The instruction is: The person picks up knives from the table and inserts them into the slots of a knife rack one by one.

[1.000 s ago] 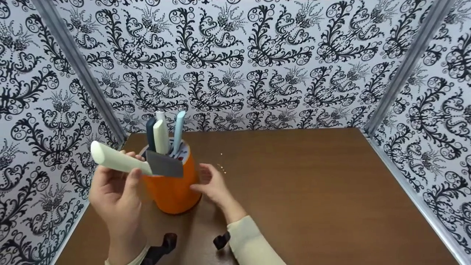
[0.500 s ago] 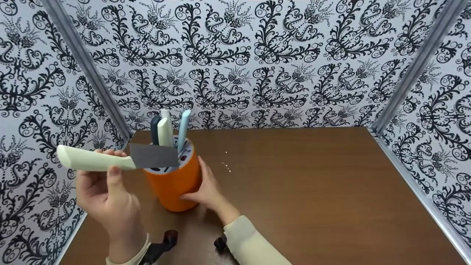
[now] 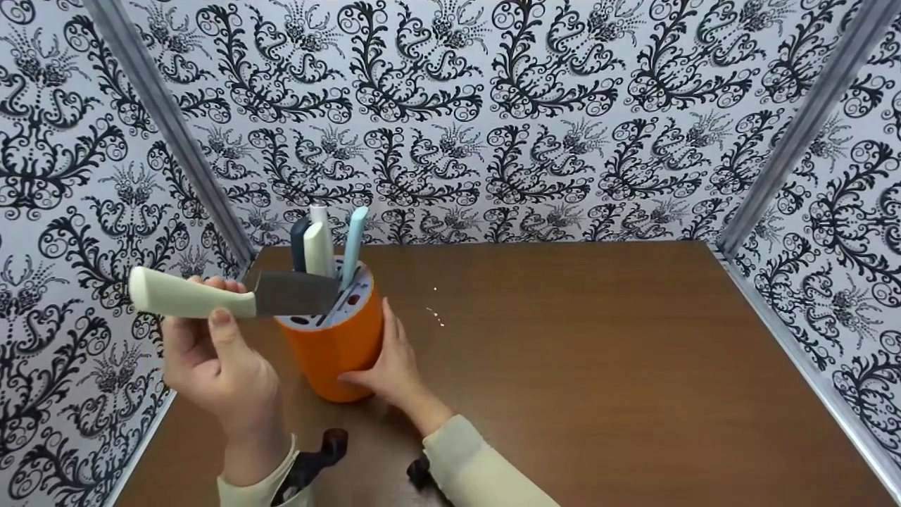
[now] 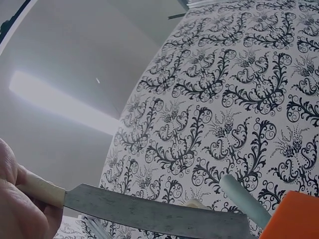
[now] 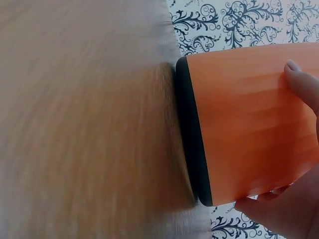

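My left hand (image 3: 222, 366) grips a cleaver (image 3: 193, 297) by its pale green handle, thumb in front and fingers behind. The broad grey blade lies nearly level, pointing right, and overlaps the top of an orange knife block (image 3: 327, 359) in the head view. In the left wrist view the cleaver blade (image 4: 159, 215) stretches toward the block's orange side (image 4: 294, 219). My right hand (image 3: 394, 370) holds the block around its lower right side, thumb across the front. The right wrist view shows the block's black base (image 5: 192, 134) on the table.
Upright in the block stand a light blue handle (image 3: 354, 243), a pale green handle (image 3: 318, 250), a dark navy handle (image 3: 299, 243) and a white one (image 3: 319, 213). The brown table (image 3: 598, 352) extends right, with patterned walls (image 3: 493, 120) behind and at both sides.
My left hand has moved left with the cleaver, and the blade has turned from sloping down to nearly level. My right hand has come from beside the knife block to grip it.
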Demonstrator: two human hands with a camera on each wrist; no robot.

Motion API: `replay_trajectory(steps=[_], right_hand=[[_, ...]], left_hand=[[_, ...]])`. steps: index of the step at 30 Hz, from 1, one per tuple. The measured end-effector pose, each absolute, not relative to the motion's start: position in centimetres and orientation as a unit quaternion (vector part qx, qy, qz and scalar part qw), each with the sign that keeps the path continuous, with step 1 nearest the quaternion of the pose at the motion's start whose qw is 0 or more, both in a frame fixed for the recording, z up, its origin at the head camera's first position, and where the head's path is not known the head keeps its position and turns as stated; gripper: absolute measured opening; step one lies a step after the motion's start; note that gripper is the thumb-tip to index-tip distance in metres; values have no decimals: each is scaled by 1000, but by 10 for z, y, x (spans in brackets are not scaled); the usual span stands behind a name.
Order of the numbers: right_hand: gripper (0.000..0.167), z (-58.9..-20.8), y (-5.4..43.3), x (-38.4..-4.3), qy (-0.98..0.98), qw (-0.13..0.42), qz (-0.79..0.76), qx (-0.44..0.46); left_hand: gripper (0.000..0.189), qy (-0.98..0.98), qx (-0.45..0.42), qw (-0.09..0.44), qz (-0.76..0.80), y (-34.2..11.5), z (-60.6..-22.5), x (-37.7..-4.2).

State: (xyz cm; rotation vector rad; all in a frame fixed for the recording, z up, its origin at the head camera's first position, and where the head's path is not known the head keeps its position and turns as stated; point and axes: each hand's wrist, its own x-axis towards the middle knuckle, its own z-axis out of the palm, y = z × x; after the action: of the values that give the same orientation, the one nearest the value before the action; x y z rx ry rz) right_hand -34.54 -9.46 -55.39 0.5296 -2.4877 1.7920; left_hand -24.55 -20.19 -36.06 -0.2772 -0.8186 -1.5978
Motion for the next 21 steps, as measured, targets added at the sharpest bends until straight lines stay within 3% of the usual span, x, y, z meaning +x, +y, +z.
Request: replay_trajectory(steps=[10,21], right_hand=[[132,-552,-93,-347,-801,13,572,176],[129,-552,-91,-345,-789,10,587,180]], left_hand=[[25,-452,-99,622,-632,-202,-367,-252],[28,-597,-71,527,-601,-208,-379,-265]])
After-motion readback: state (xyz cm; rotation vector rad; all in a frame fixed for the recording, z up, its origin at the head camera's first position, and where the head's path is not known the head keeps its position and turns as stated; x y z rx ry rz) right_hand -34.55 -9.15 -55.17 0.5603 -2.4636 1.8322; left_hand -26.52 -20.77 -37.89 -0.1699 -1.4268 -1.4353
